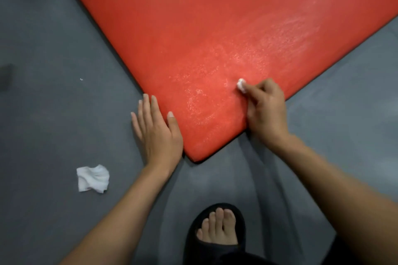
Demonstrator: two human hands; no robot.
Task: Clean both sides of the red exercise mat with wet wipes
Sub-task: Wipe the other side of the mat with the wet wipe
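The right hand (266, 107) pinches a balled wipe (241, 85) against the red mat (215, 28) on the floor (53, 28); the mat's length runs away beyond those fingers. The left hand (158, 131), fingers flat and released, presses the mat's near edge, so the right is judged placed to wipe on

The exercise mat (215, 28) lies on the floor (53, 28), one corner pointing toward the person. The left hand (157, 133) rests flat on the floor against the mat's left edge near that corner. The right hand (266, 109) presses a wipe (241, 85) onto the mat beside its right edge. A crumpled wipe (93, 178) lies on the floor left of the left forearm. A sandalled foot (217, 232) stands just short of the corner.
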